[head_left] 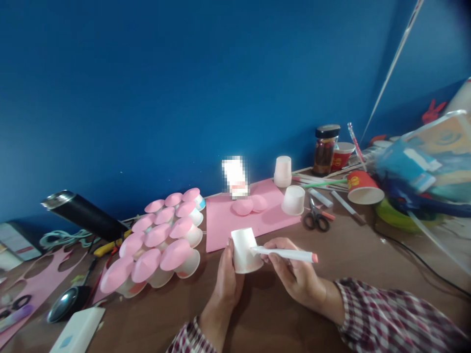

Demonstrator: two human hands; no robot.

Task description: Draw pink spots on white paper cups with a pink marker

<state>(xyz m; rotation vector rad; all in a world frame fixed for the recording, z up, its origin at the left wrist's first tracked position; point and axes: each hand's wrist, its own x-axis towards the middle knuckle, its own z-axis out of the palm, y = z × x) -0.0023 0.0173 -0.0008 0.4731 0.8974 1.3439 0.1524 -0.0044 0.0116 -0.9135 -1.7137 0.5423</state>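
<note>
My left hand point(228, 274) is closed around the side of a white paper cup point(245, 252), held upside down just above the table. In my right hand point(296, 272) is a white marker point(289, 254) with a pinkish-red end; its tip meets the cup's side or comes very close to it. No mark can be made out on the cup. Behind the cup lies a sheet of pink paper point(221, 230), with two pink paper discs point(243, 206) on it. Another upturned white cup point(293, 201) stands at the sheet's right edge.
Several cups with pink cone tops point(147, 267) stand in rows at left. Black scissors point(316, 220), a red paper cup point(362, 187) and a dark-lidded jar point(326, 149) are at right. Farther left are a black tumbler point(86, 213), a mouse point(68, 304) and cut pink paper point(42, 284).
</note>
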